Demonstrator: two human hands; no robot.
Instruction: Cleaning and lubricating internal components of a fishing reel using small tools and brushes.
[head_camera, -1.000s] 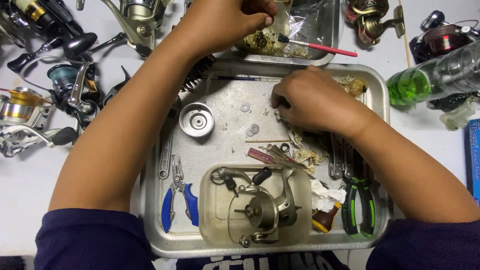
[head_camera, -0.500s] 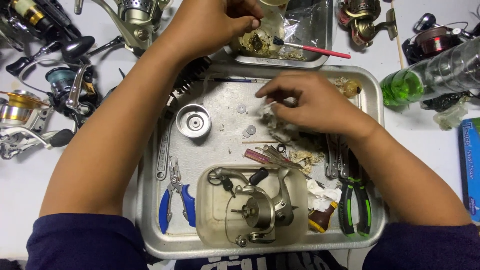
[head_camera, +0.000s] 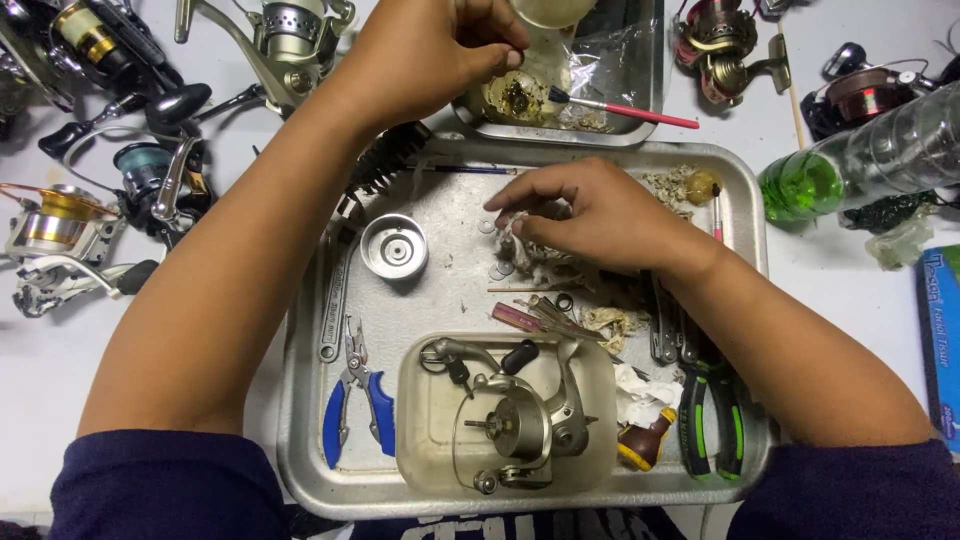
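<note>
Parts-cleaning step: my right hand (head_camera: 590, 215) pinches small silver washers (head_camera: 497, 268) mid-tray on the steel tray (head_camera: 300, 420); my left hand (head_camera: 440, 50) pinches something tiny over the far metal pan (head_camera: 650, 90). Next needs a fine grip.

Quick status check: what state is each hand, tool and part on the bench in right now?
left hand: fingers pinched, over the small tray
right hand: fingers down on a small part in the big tray
blue pliers: lying flat, untouched
reel body: lying in the plastic tub
spool: detached, lying loose
</note>
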